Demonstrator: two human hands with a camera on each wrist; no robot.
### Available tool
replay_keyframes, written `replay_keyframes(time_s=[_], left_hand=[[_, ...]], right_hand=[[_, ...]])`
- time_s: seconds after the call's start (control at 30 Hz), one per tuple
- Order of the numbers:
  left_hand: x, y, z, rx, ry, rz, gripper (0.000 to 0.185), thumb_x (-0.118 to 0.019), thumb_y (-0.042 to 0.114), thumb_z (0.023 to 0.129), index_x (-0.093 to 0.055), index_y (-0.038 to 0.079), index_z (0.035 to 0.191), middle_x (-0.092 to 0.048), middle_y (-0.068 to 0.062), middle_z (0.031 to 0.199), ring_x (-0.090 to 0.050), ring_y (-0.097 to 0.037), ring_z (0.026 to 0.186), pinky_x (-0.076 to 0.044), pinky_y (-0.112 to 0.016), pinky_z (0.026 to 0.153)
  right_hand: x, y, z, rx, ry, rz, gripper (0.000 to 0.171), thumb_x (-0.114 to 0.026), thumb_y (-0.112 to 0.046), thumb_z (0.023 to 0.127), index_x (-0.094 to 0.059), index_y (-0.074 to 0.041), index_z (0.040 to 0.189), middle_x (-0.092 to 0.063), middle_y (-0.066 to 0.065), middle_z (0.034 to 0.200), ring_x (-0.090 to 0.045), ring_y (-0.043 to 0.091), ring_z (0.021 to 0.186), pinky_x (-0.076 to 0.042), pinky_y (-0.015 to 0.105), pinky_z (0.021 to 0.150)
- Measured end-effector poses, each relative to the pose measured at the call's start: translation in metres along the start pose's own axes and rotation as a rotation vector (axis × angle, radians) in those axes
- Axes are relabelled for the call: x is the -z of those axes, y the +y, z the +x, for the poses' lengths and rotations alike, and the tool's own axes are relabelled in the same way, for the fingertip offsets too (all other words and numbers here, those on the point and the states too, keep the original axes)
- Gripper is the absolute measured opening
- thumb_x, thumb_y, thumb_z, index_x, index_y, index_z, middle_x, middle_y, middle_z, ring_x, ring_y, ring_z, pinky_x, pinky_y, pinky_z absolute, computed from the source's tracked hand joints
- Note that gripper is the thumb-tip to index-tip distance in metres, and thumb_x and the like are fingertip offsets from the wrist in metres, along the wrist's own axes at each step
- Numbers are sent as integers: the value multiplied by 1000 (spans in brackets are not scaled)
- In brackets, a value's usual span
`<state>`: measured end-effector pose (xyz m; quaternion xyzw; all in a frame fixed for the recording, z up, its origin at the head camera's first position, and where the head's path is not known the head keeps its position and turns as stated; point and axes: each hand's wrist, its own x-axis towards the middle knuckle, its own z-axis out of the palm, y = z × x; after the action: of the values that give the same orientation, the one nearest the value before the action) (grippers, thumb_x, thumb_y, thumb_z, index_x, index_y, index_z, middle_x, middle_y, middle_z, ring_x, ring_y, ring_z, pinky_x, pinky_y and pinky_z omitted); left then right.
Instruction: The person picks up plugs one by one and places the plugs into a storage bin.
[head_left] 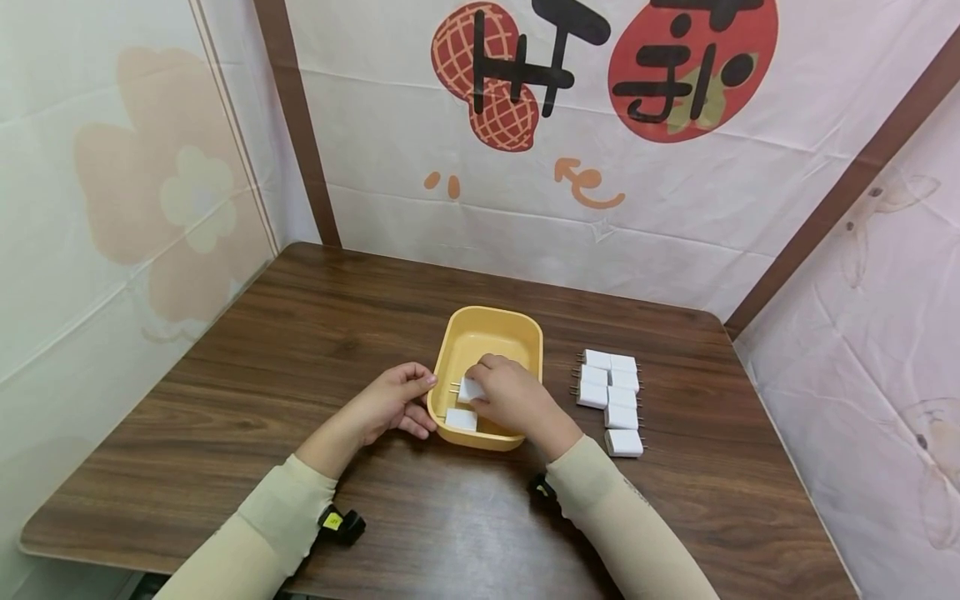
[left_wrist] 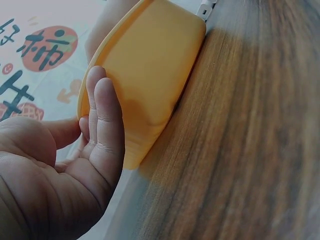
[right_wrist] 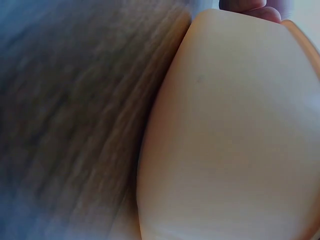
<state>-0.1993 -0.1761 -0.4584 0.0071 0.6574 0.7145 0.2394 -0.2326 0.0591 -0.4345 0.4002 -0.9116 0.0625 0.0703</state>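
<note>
In the head view, a yellow plastic tray stands on the wooden table. My left hand holds its left rim, thumb at the edge and fingers along the outer wall. My right hand reaches inside and pinches a white charger plug, its two metal prongs pointing left. Just nearer to me, another white charger plug lies on the tray floor. The right wrist view is mostly filled by the tray's outer side, which hides the right hand there.
Right of the tray, several white charger plugs lie in two close columns on the table, prongs facing outward. Printed cloth walls stand behind and beside the table. A black strap device sits at the left wrist.
</note>
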Motion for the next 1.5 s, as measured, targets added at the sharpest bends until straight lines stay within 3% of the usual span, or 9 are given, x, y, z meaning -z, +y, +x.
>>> replay_keyframes(time_s=[0.83, 1.23, 1.5], left_hand=[[0, -1, 0, -9, -6, -9, 36, -48, 29, 110, -42, -3, 126, -64, -16, 88, -72, -23, 65, -63, -37, 59], [-1, -1, 0, -6, -7, -4, 35, -49, 29, 110, -42, -2, 126, -64, -17, 88, -72, -23, 65, -63, -37, 60], [-1, -1, -1, -7, -9, -4, 33, -48, 28, 110, -43, -2, 125, -63, -15, 87, -72, -23, 65, -63, -37, 60]], right_hand=[[-4, -4, 1, 39, -68, -11, 30, -79, -24, 91, -72, -13, 118, -65, 1, 107, -65, 19, 93, -56, 34, 84], [-5, -3, 1, 83, -69, -51, 29, -79, -23, 92, -72, -11, 118, -66, 1, 106, -65, 17, 93, -56, 32, 84], [-5, -1, 1, 92, -66, -19, 30, -79, -23, 92, -72, -11, 119, -66, 0, 107, -65, 16, 94, -56, 31, 86]])
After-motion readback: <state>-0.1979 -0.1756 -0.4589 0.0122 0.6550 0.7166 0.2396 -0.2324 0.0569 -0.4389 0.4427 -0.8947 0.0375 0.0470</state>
